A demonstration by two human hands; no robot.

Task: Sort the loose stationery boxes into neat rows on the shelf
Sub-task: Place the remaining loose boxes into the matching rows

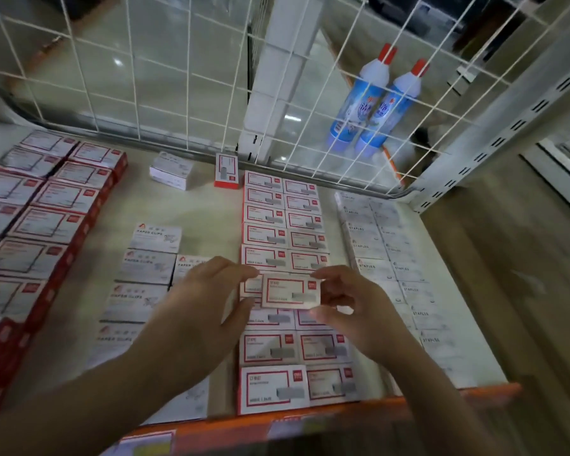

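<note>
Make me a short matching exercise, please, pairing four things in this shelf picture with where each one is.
Things:
1. red-framed box
2. paper clip boxes
3. blue bottles
4. upright red box

Places:
A. behind the wire grid, upper right
B. held between the left hand and right hand
C. standing alone near the back of the shelf
D. in a row left of the hands

Pairs: 1-B, 2-D, 3-A, 4-C
</note>
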